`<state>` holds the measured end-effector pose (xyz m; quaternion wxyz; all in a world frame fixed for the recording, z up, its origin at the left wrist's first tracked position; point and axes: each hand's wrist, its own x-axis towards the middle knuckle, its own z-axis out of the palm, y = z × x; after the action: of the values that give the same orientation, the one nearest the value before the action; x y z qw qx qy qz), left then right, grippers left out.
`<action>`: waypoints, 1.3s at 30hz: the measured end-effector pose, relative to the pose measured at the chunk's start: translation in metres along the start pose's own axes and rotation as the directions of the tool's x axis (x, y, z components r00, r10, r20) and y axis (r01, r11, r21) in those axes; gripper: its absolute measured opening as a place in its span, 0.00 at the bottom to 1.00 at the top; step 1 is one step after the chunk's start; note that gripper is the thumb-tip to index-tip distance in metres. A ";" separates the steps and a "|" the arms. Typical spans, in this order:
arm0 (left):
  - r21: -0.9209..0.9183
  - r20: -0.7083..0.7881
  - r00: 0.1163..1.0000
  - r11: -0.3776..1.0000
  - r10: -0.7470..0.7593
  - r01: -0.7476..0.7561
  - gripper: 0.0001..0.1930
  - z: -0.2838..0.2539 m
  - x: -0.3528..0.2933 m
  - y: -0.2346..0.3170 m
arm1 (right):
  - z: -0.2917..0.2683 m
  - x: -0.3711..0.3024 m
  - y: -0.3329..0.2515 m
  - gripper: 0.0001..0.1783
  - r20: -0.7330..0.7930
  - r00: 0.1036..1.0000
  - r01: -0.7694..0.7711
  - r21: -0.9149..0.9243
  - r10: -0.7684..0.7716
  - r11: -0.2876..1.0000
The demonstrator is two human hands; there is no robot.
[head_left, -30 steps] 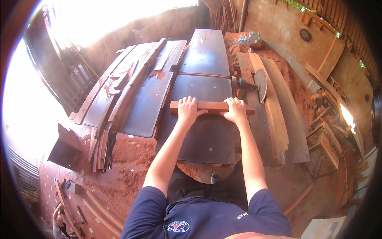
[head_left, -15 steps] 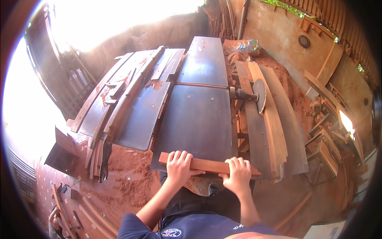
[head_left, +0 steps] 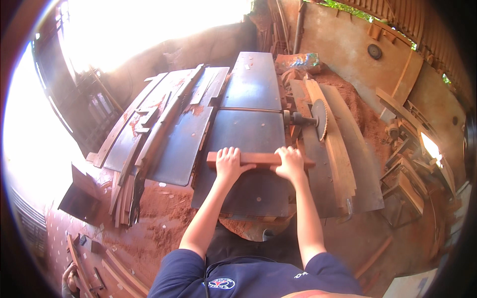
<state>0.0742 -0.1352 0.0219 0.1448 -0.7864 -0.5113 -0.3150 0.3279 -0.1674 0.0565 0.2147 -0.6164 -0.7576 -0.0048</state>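
Note:
A reddish-brown wooden board (head_left: 261,158) lies crosswise on the dark flat metal table (head_left: 251,130) of a woodworking machine. Gripping it left of its middle is my left hand (head_left: 229,164), fingers over the far edge and thumb along the near side. My right hand (head_left: 290,163) grips it the same way nearer its right end, which juts past the table's right side. Beyond the board, a narrow slot (head_left: 252,109) crosses the metal surface. A toothed circular saw blade (head_left: 320,120) stands on a shaft to the right of the table.
Long planks (head_left: 334,149) lie beside the blade on the right. Wooden strips (head_left: 171,116) rest across a second metal table on the left. Sawdust (head_left: 166,203) covers the floor. Another person's hand (head_left: 70,272) shows at lower left, by some lengths of wood.
Both hands have pushed the board forward, away from me, from the table's near edge to around the middle of its near half. My arms are stretched out further.

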 end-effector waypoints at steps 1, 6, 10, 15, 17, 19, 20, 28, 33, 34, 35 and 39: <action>-0.015 0.031 0.999 1.000 0.026 -0.025 0.37 -0.011 -0.008 0.000 | -0.002 -0.021 -0.010 0.28 -0.040 0.999 -0.003 -0.007 0.003 1.000; -0.135 0.162 0.982 0.988 0.096 -0.074 0.38 -0.082 -0.065 0.031 | -0.035 -0.127 -0.057 0.28 -0.077 0.996 -0.039 0.009 0.039 0.999; -0.118 0.123 0.991 0.992 0.055 -0.041 0.37 -0.103 -0.093 0.049 | -0.046 -0.147 -0.062 0.29 -0.051 0.999 -0.008 0.042 0.010 0.999; -0.122 -0.023 0.995 0.988 0.092 -0.095 0.39 -0.034 -0.031 0.008 | -0.018 -0.070 -0.034 0.27 -0.058 0.998 0.025 -0.017 -0.026 1.000; -0.086 -0.052 0.993 0.990 0.108 -0.112 0.40 0.002 0.013 -0.013 | -0.003 -0.024 -0.020 0.28 -0.156 0.988 -0.011 -0.039 0.005 0.999; 0.018 0.103 0.994 0.999 0.041 -0.043 0.39 0.010 0.041 -0.019 | 0.017 0.018 0.001 0.28 -0.167 0.986 -0.026 -0.064 0.015 0.998; 0.037 0.078 0.996 0.999 0.029 -0.032 0.40 0.013 0.041 -0.019 | 0.015 0.029 0.005 0.28 -0.141 0.990 -0.032 -0.046 0.026 0.998; -0.109 0.086 0.995 0.993 0.050 -0.041 0.36 -0.052 -0.045 0.017 | -0.015 -0.090 -0.039 0.31 -0.138 0.990 0.035 -0.010 -0.036 0.999; -0.175 0.087 0.994 0.984 0.062 -0.046 0.35 -0.111 -0.099 0.051 | -0.051 -0.169 -0.074 0.32 -0.068 0.997 -0.019 0.042 0.022 0.999; -0.172 0.090 0.994 0.984 0.068 -0.052 0.35 -0.108 -0.098 0.050 | -0.051 -0.171 -0.074 0.32 -0.061 0.998 -0.026 0.046 0.028 0.999; -0.172 0.084 0.994 0.983 0.073 -0.057 0.35 -0.105 -0.094 0.049 | -0.051 -0.169 -0.072 0.32 -0.065 0.998 -0.015 0.043 0.017 0.999; -0.131 0.027 0.998 0.990 0.064 -0.059 0.36 -0.077 -0.073 0.035 | -0.035 -0.121 -0.049 0.31 -0.075 0.995 0.062 0.054 -0.058 0.997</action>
<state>0.0584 -0.2446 0.0370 0.0948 -0.8143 -0.4673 -0.3309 0.3108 -0.3015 0.0611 0.2593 -0.5864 -0.7673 -0.0126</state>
